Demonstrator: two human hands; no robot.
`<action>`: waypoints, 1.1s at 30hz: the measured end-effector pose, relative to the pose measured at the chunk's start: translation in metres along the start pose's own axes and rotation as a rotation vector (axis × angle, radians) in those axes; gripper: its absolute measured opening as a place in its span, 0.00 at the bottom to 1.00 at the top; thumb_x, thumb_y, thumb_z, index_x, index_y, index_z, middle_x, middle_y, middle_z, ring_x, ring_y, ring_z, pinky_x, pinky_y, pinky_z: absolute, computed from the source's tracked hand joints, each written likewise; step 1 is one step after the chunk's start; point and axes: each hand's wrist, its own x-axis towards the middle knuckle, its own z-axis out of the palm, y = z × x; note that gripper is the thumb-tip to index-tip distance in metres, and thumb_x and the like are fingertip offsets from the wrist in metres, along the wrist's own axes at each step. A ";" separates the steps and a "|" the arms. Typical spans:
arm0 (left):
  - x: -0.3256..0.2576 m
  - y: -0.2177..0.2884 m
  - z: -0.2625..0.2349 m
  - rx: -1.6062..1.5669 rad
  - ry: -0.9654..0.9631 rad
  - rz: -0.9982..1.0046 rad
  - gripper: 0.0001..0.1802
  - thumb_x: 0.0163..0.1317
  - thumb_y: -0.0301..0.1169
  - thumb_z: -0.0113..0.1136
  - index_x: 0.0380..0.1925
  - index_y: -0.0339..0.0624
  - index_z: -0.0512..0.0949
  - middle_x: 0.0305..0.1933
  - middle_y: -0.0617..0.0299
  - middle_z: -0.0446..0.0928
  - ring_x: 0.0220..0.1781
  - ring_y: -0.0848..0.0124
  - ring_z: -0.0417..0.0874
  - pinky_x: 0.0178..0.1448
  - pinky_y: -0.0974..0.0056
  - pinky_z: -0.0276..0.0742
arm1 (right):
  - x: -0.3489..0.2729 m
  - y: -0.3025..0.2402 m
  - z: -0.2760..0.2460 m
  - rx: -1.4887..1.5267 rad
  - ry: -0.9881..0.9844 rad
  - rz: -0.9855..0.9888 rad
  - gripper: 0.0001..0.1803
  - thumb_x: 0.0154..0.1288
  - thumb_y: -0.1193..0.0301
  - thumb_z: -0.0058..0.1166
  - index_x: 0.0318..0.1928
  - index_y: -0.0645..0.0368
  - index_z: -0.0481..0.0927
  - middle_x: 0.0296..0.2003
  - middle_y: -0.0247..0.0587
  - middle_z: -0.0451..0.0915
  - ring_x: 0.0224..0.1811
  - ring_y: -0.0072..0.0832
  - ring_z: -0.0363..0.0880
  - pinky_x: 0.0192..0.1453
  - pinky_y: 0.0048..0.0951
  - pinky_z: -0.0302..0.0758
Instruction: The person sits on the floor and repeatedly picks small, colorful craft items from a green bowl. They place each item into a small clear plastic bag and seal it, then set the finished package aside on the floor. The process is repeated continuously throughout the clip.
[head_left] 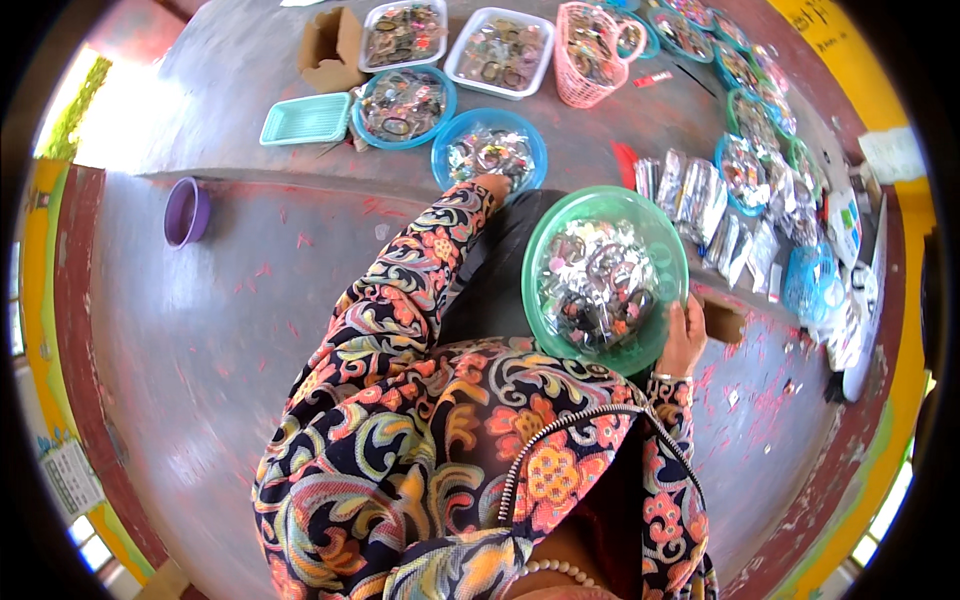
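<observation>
A green plastic basin (535, 290) is tilted over my lap. It holds many small plastic-wrapped items that look like hair ties or bracelets, some dark, some pink and red. My right hand (684, 338) grips its right rim, fingers round the edge. My left arm stretches forward to a blue basin (440, 165) of similar small packets on the raised ledge. There my left hand (493, 186) meets the near rim; its fingers are mostly hidden, so I cannot see whether it holds anything.
On the ledge stand a turquoise tray (305, 120), a cardboard box (331, 50), white tubs (500, 53), another blue basin (404, 107) and a pink basket (592, 60). Bundled clear packets (690, 195) and several filled basins lie at right. A purple tub (185, 214) sits at left.
</observation>
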 end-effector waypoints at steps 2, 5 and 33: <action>0.003 0.001 0.006 -0.151 0.123 -0.315 0.11 0.57 0.31 0.42 0.32 0.41 0.74 0.35 0.48 0.76 0.40 0.54 0.77 0.44 0.56 0.73 | 0.004 0.009 0.000 0.030 -0.002 -0.016 0.14 0.60 0.74 0.48 0.46 0.64 0.73 0.35 0.32 0.75 0.34 0.16 0.70 0.39 0.19 0.68; 0.001 0.035 -0.050 -0.238 0.311 -0.358 0.13 0.58 0.36 0.45 0.34 0.42 0.76 0.33 0.49 0.76 0.37 0.55 0.78 0.41 0.56 0.73 | 0.007 0.025 -0.002 0.096 0.003 -0.009 0.14 0.59 0.75 0.49 0.46 0.65 0.73 0.35 0.31 0.75 0.35 0.15 0.69 0.39 0.18 0.68; -0.080 0.238 -0.195 -0.468 -0.078 0.342 0.14 0.42 0.27 0.61 0.32 0.41 0.75 0.32 0.59 0.74 0.38 0.64 0.74 0.42 0.63 0.68 | 0.017 0.025 0.005 -0.054 -0.093 -0.057 0.17 0.57 0.72 0.51 0.48 0.63 0.72 0.26 0.26 0.71 0.26 0.11 0.64 0.29 0.14 0.63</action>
